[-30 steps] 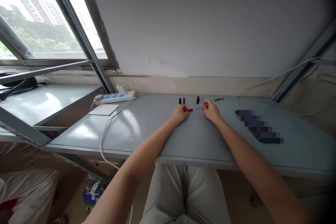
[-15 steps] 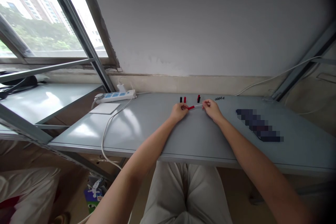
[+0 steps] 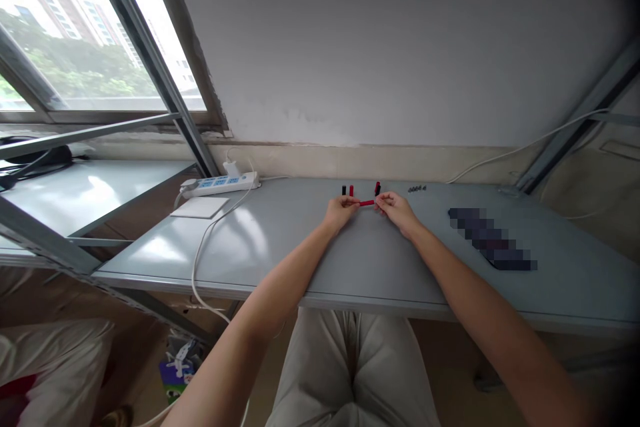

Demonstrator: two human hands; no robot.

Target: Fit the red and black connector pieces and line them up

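Observation:
My left hand pinches one end of a slim red tube, which looks like a marker pen's barrel, just above the table. At the tube's other end, my right hand is closed, fingertips together on the thin white rod, which is now almost wholly hidden by the tube and fingers. Behind my left hand are a short black cap-like piece and a red one. A red-and-black piece is just beyond my right fingertips. Several tiny dark parts lie in a row further right.
The grey table meets the wall at the back. A white power strip, a flat white plate and a trailing white cable are on the left. A blurred-out dark object lies on the right.
My right hand has moved left towards my left hand. The white rod that showed between the red tube and my right fingers has nearly vanished from sight. My left hand has hardly moved.

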